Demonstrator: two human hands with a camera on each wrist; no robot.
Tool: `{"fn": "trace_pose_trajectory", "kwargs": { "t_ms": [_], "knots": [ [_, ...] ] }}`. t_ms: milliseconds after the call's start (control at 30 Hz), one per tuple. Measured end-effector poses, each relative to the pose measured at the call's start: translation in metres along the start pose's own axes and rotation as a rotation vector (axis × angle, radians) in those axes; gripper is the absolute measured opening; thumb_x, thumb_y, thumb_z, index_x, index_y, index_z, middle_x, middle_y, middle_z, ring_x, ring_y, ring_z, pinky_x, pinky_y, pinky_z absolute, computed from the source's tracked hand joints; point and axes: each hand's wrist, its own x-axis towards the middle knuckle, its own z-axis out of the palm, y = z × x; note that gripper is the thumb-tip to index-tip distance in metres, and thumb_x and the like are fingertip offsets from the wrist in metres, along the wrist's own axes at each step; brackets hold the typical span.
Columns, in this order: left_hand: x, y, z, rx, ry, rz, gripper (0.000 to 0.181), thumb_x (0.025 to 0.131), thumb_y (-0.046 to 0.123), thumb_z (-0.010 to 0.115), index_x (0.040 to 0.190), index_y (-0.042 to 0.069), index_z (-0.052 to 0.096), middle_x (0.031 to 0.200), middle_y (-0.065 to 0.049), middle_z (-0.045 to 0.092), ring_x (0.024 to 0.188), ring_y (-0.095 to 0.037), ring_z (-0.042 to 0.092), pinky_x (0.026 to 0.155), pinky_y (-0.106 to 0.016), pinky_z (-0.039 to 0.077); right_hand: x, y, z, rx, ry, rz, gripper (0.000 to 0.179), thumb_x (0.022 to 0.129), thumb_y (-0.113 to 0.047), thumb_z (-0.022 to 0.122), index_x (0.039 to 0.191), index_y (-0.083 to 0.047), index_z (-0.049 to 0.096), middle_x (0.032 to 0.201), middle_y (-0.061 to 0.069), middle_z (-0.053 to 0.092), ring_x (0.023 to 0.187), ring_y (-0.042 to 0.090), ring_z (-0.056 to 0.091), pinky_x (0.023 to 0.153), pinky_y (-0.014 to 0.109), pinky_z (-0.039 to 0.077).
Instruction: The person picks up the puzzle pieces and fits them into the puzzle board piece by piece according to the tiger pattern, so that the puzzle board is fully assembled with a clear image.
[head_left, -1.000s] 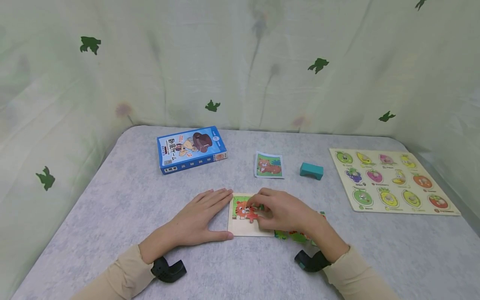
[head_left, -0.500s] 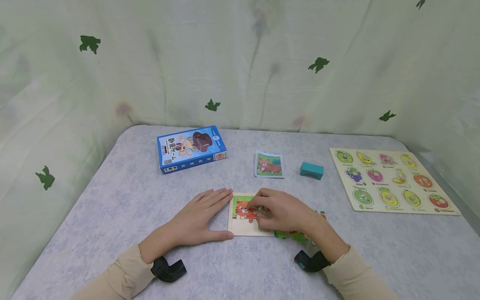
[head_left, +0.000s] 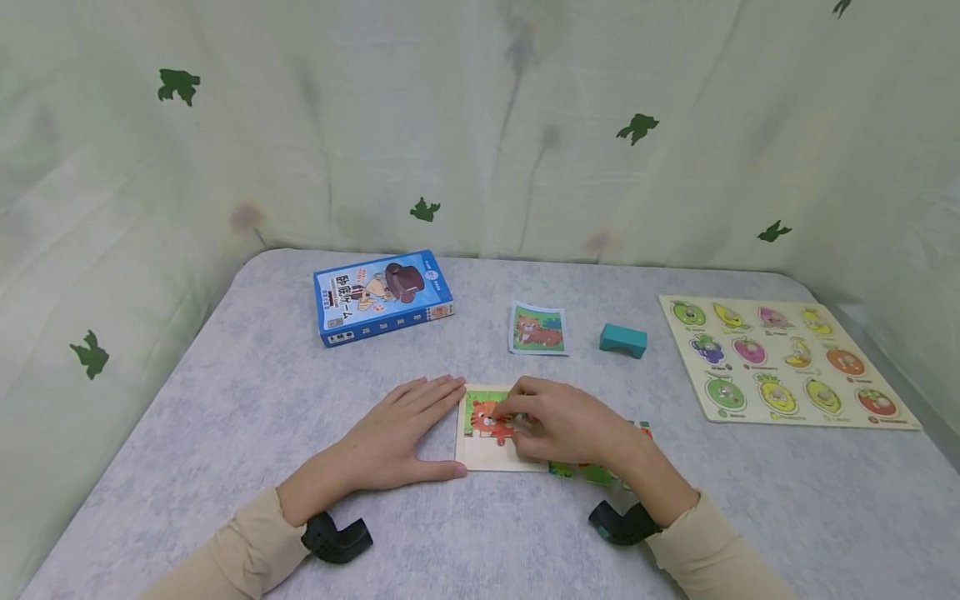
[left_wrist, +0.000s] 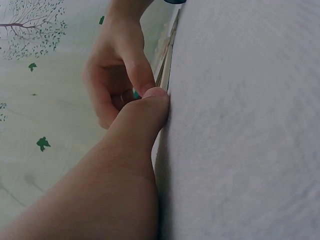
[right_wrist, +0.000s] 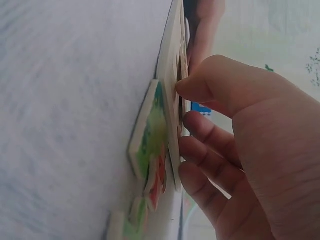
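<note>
With your straight-fingered left hand (head_left: 401, 433) you are seemingly steadying the board (head_left: 482, 457) beside it, while your bent-fingered right hand (head_left: 561, 421), pinching or not I cannot tell, is touching the puzzle (head_left: 482, 418) beneath it, so even pressing should be serving best.

Draped tabletop play spot, room type unclear: grey table (head_left: 202, 417), leaf-patterned curtain (head_left: 300, 167), fruit puzzle board (head_left: 776, 360).
</note>
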Motion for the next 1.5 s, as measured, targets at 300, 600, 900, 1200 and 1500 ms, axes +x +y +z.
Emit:
{"fn": "trace_pose_trajectory", "kwargs": {
  "t_ms": [300,600,900,1200,1500],
  "knots": [
    [0.000,-0.001,0.001,0.005,-0.003,0.001,0.103,0.089,0.082,0.051,0.165,0.017,0.028,0.171,0.003,0.027,0.158,-0.020,0.023,0.130,-0.049,0.019,-0.002,0.001,0.000,0.013,0.003,-0.014,0.028,0.097,-0.023,0.068,0.124,-0.027,0.076,0.112,-0.010,0.066,0.087,0.006,0.057,0.076,0.021,0.053],
    [0.000,0.000,0.000,0.001,-0.003,0.005,0.102,0.089,0.081,0.052,0.164,0.016,0.029,0.170,0.002,0.027,0.158,-0.021,0.024,0.129,-0.050,0.019,-0.002,0.000,0.000,0.007,-0.001,-0.005,0.025,0.099,-0.027,0.070,0.124,-0.027,0.076,0.110,-0.010,0.065,0.087,0.005,0.056,0.074,0.020,0.053],
    [0.000,0.000,0.000,-0.012,-0.005,-0.004,0.102,0.089,0.081,0.053,0.164,0.016,0.029,0.170,0.002,0.028,0.158,-0.022,0.024,0.129,-0.050,0.019,-0.003,-0.001,-0.002,-0.002,-0.012,-0.004,0.029,0.099,-0.028,0.070,0.128,-0.026,0.074,0.113,-0.010,0.066,0.090,0.005,0.058,0.078,0.022,0.054],
    [0.000,0.000,-0.001,-0.008,0.000,0.002,0.102,0.089,0.080,0.054,0.164,0.015,0.030,0.170,0.002,0.028,0.158,-0.022,0.024,0.129,-0.050,0.019,-0.007,-0.001,-0.008,0.001,0.004,-0.010,0.029,0.098,-0.027,0.072,0.126,-0.024,0.074,0.114,-0.012,0.069,0.093,0.005,0.060,0.084,0.025,0.056],
    [0.000,0.001,-0.001,-0.009,0.000,0.000,0.102,0.089,0.080,0.055,0.164,0.015,0.031,0.170,0.001,0.029,0.157,-0.022,0.025,0.129,-0.050,0.019,-0.013,0.000,-0.020,-0.008,0.028,0.014,0.030,0.097,-0.028,0.073,0.127,-0.023,0.074,0.117,-0.009,0.070,0.096,0.007,0.062,0.085,0.027,0.057]
  ]
}}
